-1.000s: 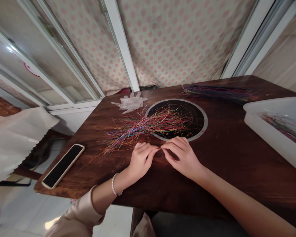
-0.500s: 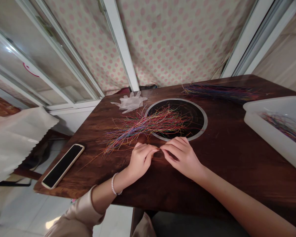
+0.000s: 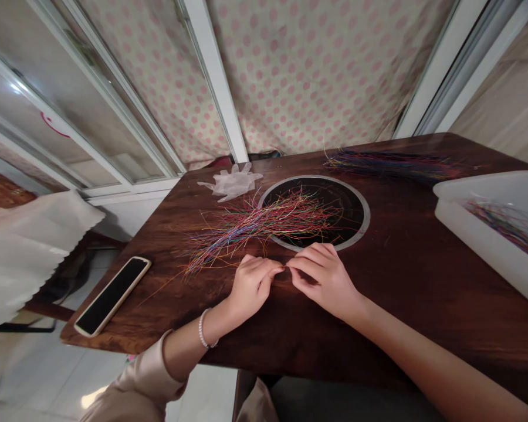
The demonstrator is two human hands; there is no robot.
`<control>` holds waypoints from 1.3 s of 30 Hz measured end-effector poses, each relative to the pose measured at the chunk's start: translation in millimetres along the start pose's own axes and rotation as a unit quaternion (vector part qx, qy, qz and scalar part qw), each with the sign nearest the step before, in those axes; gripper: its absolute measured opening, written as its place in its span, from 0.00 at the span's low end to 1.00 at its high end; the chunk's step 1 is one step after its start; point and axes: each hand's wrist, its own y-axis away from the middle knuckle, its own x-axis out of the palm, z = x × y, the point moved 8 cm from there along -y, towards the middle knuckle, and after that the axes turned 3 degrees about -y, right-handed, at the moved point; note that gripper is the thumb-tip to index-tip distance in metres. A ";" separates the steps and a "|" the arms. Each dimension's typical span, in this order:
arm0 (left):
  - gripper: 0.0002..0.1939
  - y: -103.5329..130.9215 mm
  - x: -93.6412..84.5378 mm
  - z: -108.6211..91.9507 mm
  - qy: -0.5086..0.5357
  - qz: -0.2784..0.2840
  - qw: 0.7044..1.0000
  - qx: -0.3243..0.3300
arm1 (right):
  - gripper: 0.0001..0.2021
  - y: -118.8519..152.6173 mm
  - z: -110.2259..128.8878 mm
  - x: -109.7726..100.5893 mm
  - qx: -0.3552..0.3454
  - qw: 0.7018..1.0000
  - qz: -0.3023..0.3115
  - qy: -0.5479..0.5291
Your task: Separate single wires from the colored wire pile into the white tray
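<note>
My left hand (image 3: 253, 285) is closed in a pinch at the near side of the pile, thumb and forefinger together on a thin orange wire. Part of an orange wire (image 3: 162, 287) trails out over the table to the left of that hand. Facing it, my right hand (image 3: 323, 275) pinches at the same spot, its fingertips almost meeting the left ones. The short bit of wire between them is too small to make out well. Just beyond both hands lies a loose bundle of thin multicoloured wires (image 3: 264, 223), partly over a round black plate (image 3: 352, 205) with a silver rim.
On the dark wooden table (image 3: 405, 275), a phone (image 3: 112, 297) lies at the left edge. A clear plastic glove (image 3: 233, 183) rests at the back. A darker wire bundle (image 3: 391, 164) is at the back right, beside a white bin (image 3: 449, 205) holding more wires.
The fingertips of both hands have shifted very slightly where they meet. Everything else stays in place.
</note>
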 end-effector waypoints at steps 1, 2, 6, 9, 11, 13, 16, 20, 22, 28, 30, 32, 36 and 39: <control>0.14 0.0 0.0 -0.2 0.000 0.000 1.000 0.000 | 0.07 -0.1 -0.5 0.1 0.004 1.000 0.000 -0.001; 0.14 0.0 0.0 -0.4 0.001 0.000 1.000 0.001 | 0.07 -0.1 -1.0 0.3 0.009 1.000 0.001 -0.003; 0.15 -0.3 -0.2 -1.4 0.001 0.005 1.000 0.007 | 0.07 -0.1 -1.4 0.0 0.017 1.000 -0.004 -0.012; 0.16 -0.2 0.2 -1.0 -0.004 0.010 1.000 0.010 | 0.07 -0.1 -2.2 0.4 0.024 1.000 -0.003 -0.019; 0.17 0.1 1.0 -0.2 -0.011 0.016 1.000 0.009 | 0.07 -0.3 -3.4 1.5 0.032 0.999 0.005 -0.025; 0.17 0.5 1.2 0.3 -0.016 0.017 1.000 0.009 | 0.07 -0.6 -4.8 2.5 0.040 0.998 0.014 -0.038; 0.17 0.7 -0.1 -0.2 -0.017 0.009 1.000 0.010 | 0.06 -0.6 -6.7 2.8 0.052 0.996 0.021 -0.069; 0.16 0.8 -1.3 -2.4 -0.016 0.000 1.000 0.018 | 0.06 -0.2 -8.3 3.9 0.064 0.992 0.033 -0.101; 0.16 0.9 -1.4 -3.2 -0.019 -0.001 1.000 0.020 | 0.06 -0.1 -8.7 4.4 0.069 0.991 0.036 -0.111; 0.17 1.2 -1.4 -3.9 -0.028 0.001 0.999 0.023 | 0.06 -1.8 -8.0 5.4 0.073 0.988 0.041 -0.131; 0.17 1.4 -1.8 -3.5 -0.025 -0.002 1.000 0.019 | 0.06 -2.8 -7.6 5.0 0.075 0.987 0.042 -0.139; 0.17 1.4 -2.7 -3.2 -0.021 -0.009 1.000 0.015 | 0.06 -3.7 -7.3 4.6 0.077 0.985 0.046 -0.149; 0.15 0.6 -4.1 -3.3 -0.014 -0.018 1.000 0.017 | 0.06 -4.2 -7.5 3.7 0.073 0.984 0.047 -0.158; 0.14 -0.7 -5.0 -1.7 -0.016 -0.019 1.000 0.011 | 0.06 -3.6 -9.4 1.7 0.072 0.986 0.029 -0.150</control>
